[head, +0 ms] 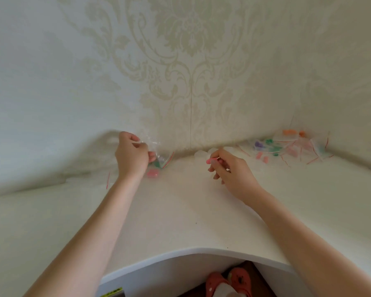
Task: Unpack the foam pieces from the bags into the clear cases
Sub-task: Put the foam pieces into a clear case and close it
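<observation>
Work surface: a white table [180, 211] with a curved cut-out at its near edge, set against a wall papered in a pale cream damask pattern [191, 50]. At far left a thin red strip [108, 180] lies on the tabletop. The left hand [131, 156] is raised just above the surface, fingers curled and pinching a small clear bag [160, 155] with a red seal line; green foam shows inside it. A pink foam piece [152, 173] lies on the table directly beneath that hand. The right hand [229, 168] hovers near the centre, thumb and fingers pinching another pink foam piece [211, 161]. Just behind it, against the wall, sit blurred clear cases [204, 154]; their contents cannot be made out. At right, a scattered pile of bags [291, 146] holds orange, green, purple and pink pieces. Below the cut-out, orange slippers [229, 281] are visible.
</observation>
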`<state>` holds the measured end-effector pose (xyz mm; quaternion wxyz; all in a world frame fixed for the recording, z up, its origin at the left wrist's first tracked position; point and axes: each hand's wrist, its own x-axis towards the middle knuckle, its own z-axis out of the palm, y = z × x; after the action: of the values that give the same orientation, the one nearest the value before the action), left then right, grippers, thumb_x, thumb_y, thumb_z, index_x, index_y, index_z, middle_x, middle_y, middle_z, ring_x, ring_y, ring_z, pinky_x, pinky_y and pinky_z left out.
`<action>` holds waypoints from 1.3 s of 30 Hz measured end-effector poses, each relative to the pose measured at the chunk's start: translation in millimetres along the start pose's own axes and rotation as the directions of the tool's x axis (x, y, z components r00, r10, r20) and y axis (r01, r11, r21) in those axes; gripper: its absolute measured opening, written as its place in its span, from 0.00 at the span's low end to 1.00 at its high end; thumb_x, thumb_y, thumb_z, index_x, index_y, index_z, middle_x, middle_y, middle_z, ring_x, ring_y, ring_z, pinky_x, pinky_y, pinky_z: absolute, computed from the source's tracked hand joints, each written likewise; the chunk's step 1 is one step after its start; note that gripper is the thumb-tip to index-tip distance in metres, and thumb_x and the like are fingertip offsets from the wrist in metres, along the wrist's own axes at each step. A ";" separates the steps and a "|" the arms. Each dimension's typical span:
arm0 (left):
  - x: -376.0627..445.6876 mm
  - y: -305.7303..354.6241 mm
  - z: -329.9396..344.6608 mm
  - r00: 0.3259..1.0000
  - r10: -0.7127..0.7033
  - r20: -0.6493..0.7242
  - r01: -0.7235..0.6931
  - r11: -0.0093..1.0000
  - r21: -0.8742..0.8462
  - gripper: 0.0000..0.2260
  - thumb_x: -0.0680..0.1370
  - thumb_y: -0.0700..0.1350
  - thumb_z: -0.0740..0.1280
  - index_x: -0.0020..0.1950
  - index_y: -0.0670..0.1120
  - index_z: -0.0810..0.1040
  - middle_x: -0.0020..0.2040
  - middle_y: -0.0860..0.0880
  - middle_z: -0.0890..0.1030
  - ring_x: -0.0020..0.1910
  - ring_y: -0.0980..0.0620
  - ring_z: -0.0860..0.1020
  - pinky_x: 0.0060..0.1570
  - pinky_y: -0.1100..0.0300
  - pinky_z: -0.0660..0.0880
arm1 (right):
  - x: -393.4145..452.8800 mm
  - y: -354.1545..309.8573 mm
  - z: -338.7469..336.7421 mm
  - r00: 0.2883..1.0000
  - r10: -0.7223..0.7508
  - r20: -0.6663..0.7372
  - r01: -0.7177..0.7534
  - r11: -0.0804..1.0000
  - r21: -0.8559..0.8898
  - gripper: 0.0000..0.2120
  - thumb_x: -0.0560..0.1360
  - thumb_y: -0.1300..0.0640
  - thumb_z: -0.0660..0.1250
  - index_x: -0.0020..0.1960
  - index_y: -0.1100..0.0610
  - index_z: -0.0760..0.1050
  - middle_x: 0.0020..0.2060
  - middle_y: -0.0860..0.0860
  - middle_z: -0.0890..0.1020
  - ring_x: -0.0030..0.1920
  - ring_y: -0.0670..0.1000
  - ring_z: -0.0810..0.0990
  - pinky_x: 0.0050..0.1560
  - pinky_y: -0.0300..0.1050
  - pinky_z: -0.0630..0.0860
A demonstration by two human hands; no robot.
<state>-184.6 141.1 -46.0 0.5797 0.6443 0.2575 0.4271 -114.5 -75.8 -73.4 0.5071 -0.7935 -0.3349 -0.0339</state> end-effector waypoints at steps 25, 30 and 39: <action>-7.7 -28.6 -120.2 0.797 0.447 0.406 -0.576 0.362 0.733 0.24 0.75 0.52 0.52 0.65 0.42 0.73 0.63 0.40 0.75 0.63 0.38 0.72 0.59 0.45 0.70 | -8.1 2.3 11.6 0.998 -0.046 0.039 0.054 0.969 -0.241 0.10 0.75 0.66 0.60 0.47 0.55 0.77 0.42 0.49 0.76 0.40 0.48 0.74 0.45 0.37 0.71; -10.4 -43.5 -107.7 0.806 -0.250 0.537 -0.489 0.229 0.842 0.27 0.80 0.61 0.41 0.77 0.55 0.42 0.78 0.54 0.43 0.76 0.53 0.40 0.74 0.50 0.40 | -8.6 2.1 11.8 0.997 -0.058 0.050 0.069 0.964 -0.256 0.10 0.75 0.67 0.60 0.48 0.56 0.77 0.42 0.50 0.76 0.41 0.49 0.74 0.42 0.30 0.67; -16.6 -40.3 -104.4 0.854 0.126 0.505 -0.518 0.293 0.804 0.25 0.81 0.57 0.52 0.76 0.50 0.57 0.74 0.47 0.63 0.73 0.45 0.61 0.69 0.48 0.58 | -9.2 1.2 11.7 0.997 -0.051 0.053 0.062 0.968 -0.241 0.09 0.74 0.67 0.60 0.44 0.57 0.75 0.41 0.52 0.76 0.41 0.49 0.72 0.43 0.38 0.69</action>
<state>-274.9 190.3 -93.1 0.0528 0.9569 0.2065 0.1970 -124.3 -71.1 -83.7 0.3971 -0.8403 -0.3623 -0.0706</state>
